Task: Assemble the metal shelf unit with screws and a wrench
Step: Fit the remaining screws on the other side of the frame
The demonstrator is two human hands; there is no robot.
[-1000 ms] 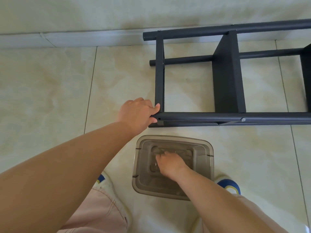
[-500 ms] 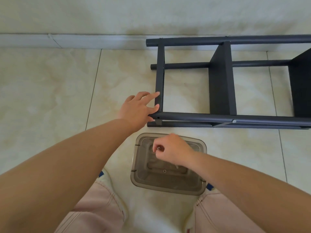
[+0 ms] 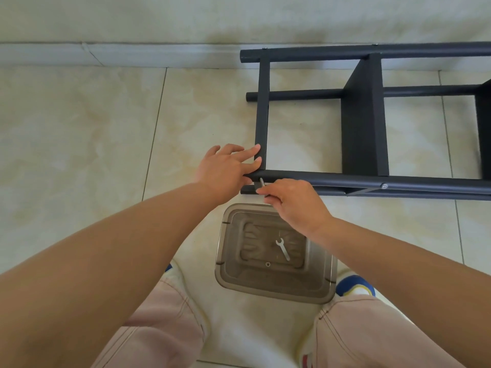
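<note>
While the left hand [image 3: 225, 171] pressed flat against the shelf frame [image 3: 261, 115], the right hand [image 3: 292, 203] pinched a screw [image 3: 262, 182] at the corner joint; threading it straight seemed next, then fetching the wrench [image 3: 282, 249]

One dark metal shelf frame [image 3: 364, 179] lies on its side on the tile floor; it shows four round tubes, one flat crossbar at its left end and two upright panels. Just below the frame sits one clear plastic tub [image 3: 276, 290]; inside it lie one small wrench [image 3: 283, 249] and one small ring-shaped part [image 3: 267, 264]. Two hands meet at the frame's lower left corner: the left hand [image 3: 225, 171] and the right hand [image 3: 295, 203], the latter pinching one screw [image 3: 262, 182].
</note>
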